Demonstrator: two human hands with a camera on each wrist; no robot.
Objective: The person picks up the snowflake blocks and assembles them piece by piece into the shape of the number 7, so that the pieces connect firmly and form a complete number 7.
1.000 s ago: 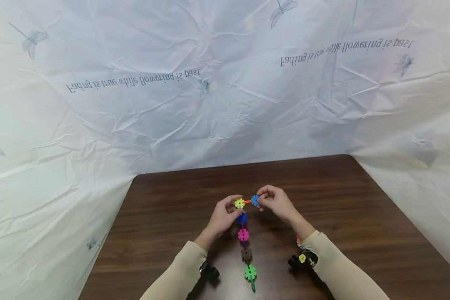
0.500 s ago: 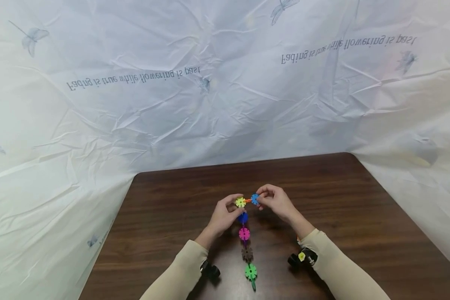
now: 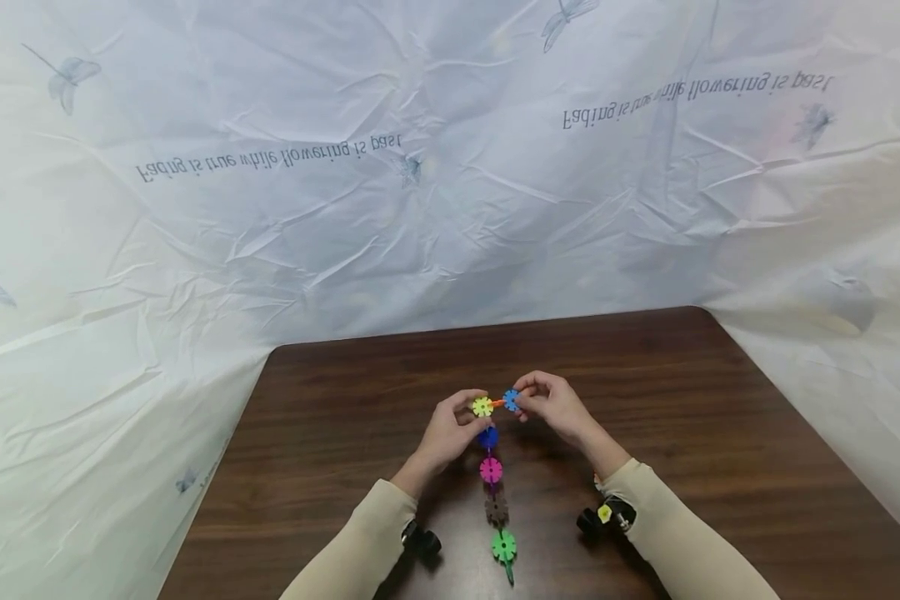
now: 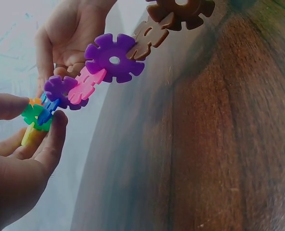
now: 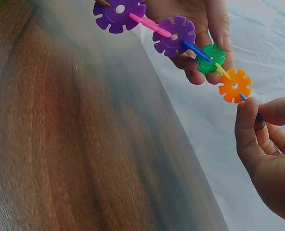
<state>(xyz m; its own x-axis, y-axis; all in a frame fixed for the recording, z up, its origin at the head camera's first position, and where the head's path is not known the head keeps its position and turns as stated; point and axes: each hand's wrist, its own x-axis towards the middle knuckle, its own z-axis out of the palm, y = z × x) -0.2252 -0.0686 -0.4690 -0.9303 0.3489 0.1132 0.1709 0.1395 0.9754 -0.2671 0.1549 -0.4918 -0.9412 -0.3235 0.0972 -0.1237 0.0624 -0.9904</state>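
A chain of slotted snowflake discs runs from between both hands toward the body. My left hand [image 3: 444, 432] grips its far end, thumb and fingers about the yellow disc [image 3: 482, 407] and the green disc [image 5: 210, 58] joined to it. My right hand [image 3: 561, 408] pinches the light blue disc [image 3: 511, 400] by its edge. An orange disc [image 5: 235, 85] links blue and yellow; the blue one sits in its slot in the right wrist view. Below the left hand follow a dark blue disc [image 3: 487, 437], a pink disc [image 3: 491, 470], a brown disc [image 3: 497, 510] and a bright green disc [image 3: 504, 546].
Under the hands lies a dark brown wooden table [image 3: 345, 417]. A white printed sheet [image 3: 450, 233] hangs behind it and along both sides. Part of an orange and white piece [image 3: 597, 481] shows beside the right sleeve [image 3: 682, 533].
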